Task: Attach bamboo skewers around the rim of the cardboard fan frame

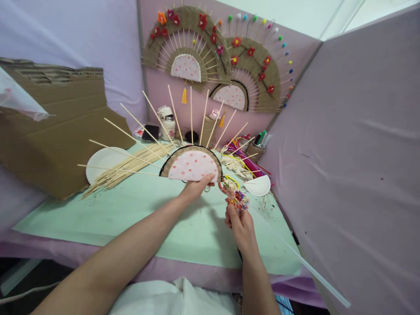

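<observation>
A half-round cardboard fan piece (193,165) is in my left hand (196,188), gripped at its lower right edge with the thumb on the front. Its face is white with pink-red dots, bordered by a tan cardboard band and a black outer rim. Several thin wooden sticks (191,113) radiate from the rim. My right hand (242,225) is wrapped round a flower-patterned glue gun (239,199), whose front end is beside the fan piece's lower right corner. Whether they touch, I cannot tell. From its back, a long clear glue stick (308,261) slants to the lower right.
Loose wooden sticks (131,165) lie across a white paper plate (98,162) on the left, before a large cardboard sheet (65,131). A cut white plate (258,185), pipe cleaners (249,164) and a pen holder (257,151) are right. Decorated fans (187,26) hang behind.
</observation>
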Demonstrator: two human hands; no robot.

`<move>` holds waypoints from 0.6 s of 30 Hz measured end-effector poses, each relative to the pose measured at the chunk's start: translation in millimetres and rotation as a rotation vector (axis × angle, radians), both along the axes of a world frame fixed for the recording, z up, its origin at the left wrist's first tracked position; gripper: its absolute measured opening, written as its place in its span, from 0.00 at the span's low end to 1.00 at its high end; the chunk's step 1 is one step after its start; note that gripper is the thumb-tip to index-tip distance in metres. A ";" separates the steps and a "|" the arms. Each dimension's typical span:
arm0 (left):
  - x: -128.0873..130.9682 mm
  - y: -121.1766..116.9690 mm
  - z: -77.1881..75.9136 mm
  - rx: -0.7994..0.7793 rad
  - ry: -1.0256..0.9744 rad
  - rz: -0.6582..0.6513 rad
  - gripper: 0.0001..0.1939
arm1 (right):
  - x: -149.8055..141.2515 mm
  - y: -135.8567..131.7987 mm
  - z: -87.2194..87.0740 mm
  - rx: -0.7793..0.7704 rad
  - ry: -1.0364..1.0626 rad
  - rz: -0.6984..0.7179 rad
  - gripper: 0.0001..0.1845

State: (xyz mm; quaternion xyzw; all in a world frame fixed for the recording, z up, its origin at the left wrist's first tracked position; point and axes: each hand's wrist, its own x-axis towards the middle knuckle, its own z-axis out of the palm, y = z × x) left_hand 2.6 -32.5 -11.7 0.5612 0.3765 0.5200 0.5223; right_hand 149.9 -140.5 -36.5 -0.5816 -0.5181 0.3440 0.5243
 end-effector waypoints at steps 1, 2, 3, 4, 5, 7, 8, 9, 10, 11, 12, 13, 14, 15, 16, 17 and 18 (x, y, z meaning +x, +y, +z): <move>0.2 0.0 0.2 0.002 -0.007 -0.004 0.20 | 0.0 -0.1 0.4 0.000 -0.013 -0.003 0.21; 0.4 0.1 0.4 0.002 -0.014 -0.011 0.20 | 0.1 -0.1 0.7 -0.003 -0.027 -0.008 0.21; 0.6 0.1 0.6 0.001 -0.020 -0.016 0.21 | 0.3 -0.1 0.9 -0.007 -0.039 -0.014 0.21; 0.7 0.2 0.8 0.000 -0.025 -0.021 0.21 | 0.5 -0.1 1.1 -0.010 -0.048 -0.016 0.21; 0.9 0.2 1.0 -0.001 -0.031 -0.020 0.21 | 0.7 0.0 1.1 -0.012 -0.052 -0.018 0.22; 1.1 0.1 1.3 -0.002 -0.038 -0.009 0.22 | 1.1 0.4 0.7 -0.013 -0.049 -0.014 0.22; 1.1 0.0 1.5 0.000 -0.039 -0.005 0.22 | 1.3 0.5 0.4 -0.011 -0.047 -0.011 0.22; 1.2 -0.3 1.7 0.000 -0.039 -0.001 0.21 | 1.4 0.7 0.1 -0.009 -0.046 -0.008 0.22; 1.2 -0.5 1.9 0.000 -0.037 0.002 0.21 | 1.6 0.8 -0.1 -0.008 -0.047 -0.005 0.22; 1.2 -0.8 2.1 0.001 -0.035 0.003 0.21 | 1.7 0.8 -0.4 -0.008 -0.050 -0.003 0.22; 1.2 -1.0 2.2 0.003 -0.033 0.001 0.21 | 1.7 0.9 -0.5 -0.006 -0.053 -0.001 0.22; 1.2 -1.1 2.1 0.004 -0.030 -0.003 0.20 | 1.8 0.9 -0.6 -0.005 -0.056 0.000 0.22; 1.2 -1.1 1.8 0.006 -0.027 -0.005 0.20 | 1.8 0.9 -0.5 -0.006 -0.060 0.003 0.22; 1.2 -1.0 1.4 0.009 -0.025 -0.005 0.20 | 1.7 0.9 -0.4 -0.006 -0.061 0.004 0.22; 1.3 -0.8 0.8 0.011 -0.024 -0.002 0.20 | 1.6 0.9 -0.2 -0.007 -0.061 0.005 0.22; 1.3 -0.6 0.1 0.011 -0.023 0.003 0.19 | 1.5 0.9 0.0 -0.010 -0.060 0.005 0.23; 1.3 -0.3 -0.5 0.012 -0.022 0.005 0.19 | 1.5 0.8 0.1 -0.014 -0.061 0.008 0.23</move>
